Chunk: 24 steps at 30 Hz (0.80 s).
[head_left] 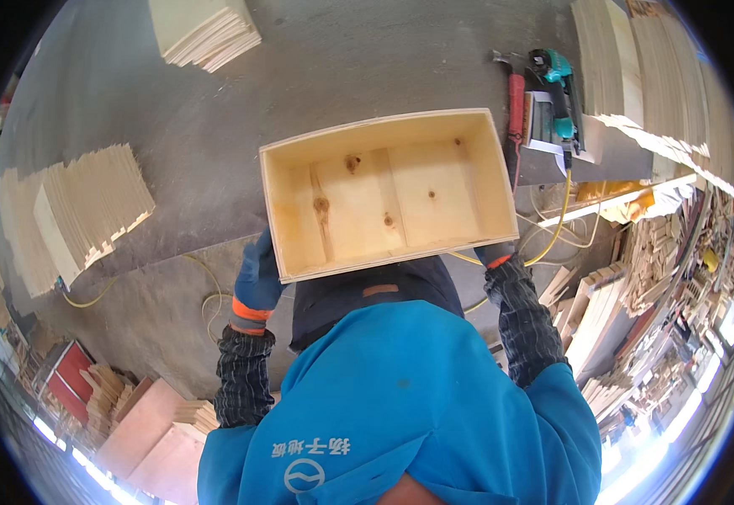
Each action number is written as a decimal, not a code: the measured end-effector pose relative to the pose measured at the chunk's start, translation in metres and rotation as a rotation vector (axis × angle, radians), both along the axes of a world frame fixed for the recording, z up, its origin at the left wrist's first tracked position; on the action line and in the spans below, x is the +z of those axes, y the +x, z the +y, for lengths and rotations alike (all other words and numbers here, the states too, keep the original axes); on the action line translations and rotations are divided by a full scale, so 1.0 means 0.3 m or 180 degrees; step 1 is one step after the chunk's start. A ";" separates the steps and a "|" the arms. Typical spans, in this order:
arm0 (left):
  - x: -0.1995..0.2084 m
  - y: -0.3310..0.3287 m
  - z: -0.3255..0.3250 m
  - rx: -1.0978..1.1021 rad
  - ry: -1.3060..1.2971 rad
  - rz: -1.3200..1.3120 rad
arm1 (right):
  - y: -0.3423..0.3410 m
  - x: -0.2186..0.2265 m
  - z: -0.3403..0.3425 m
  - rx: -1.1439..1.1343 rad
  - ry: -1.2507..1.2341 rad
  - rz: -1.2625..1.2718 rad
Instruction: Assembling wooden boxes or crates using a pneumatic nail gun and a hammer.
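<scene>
Just beyond the blue shirt (pixel 409 379), the left grip (pixel 257 273), gloved in blue with an orange cuff, lies against the left near corner of an open wooden box (pixel 392 198); the right grip (pixel 495 252) shows only partly at the right near corner. Fingers are hidden, so I cannot tell how tightly either is closed. The box spans the near edge of the desk (pixel 341 84), open side up, whether resting or lifted being unclear. Holding it well probably means keeping both ends level and sparing the thin walls any twist. Those walls are straight and pale, the floor streaked and dotted with brown knots. Farther left, thin panels (pixel 98 206) stand stacked with ragged ends. Far right lie a red-handled hammer (pixel 515 105) and a teal-and-black nail gun (pixel 560 101), beside a stack of boards (pixel 606 67); another pale stack (pixel 203 29) sits far left.
</scene>
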State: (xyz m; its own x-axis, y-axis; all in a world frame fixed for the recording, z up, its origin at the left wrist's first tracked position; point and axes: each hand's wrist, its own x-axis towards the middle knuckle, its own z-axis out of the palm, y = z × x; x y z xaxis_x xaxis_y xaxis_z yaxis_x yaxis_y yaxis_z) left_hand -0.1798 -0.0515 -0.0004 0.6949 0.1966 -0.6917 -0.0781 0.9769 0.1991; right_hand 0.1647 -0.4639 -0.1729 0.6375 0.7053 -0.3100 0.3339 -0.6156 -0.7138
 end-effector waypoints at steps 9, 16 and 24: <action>0.004 0.121 -0.051 -0.0982 0.2145 0.0540 | 0.193 0.280 0.244 -0.0484 -0.1318 -0.1254; -0.087 0.097 -0.056 0.0215 0.2178 0.0839 | 0.309 0.245 0.362 -0.0834 -0.1318 -0.1660; -0.119 0.270 -0.203 -0.0761 0.2284 0.1390 | 0.454 0.358 0.426 -0.1248 -0.0066 0.0156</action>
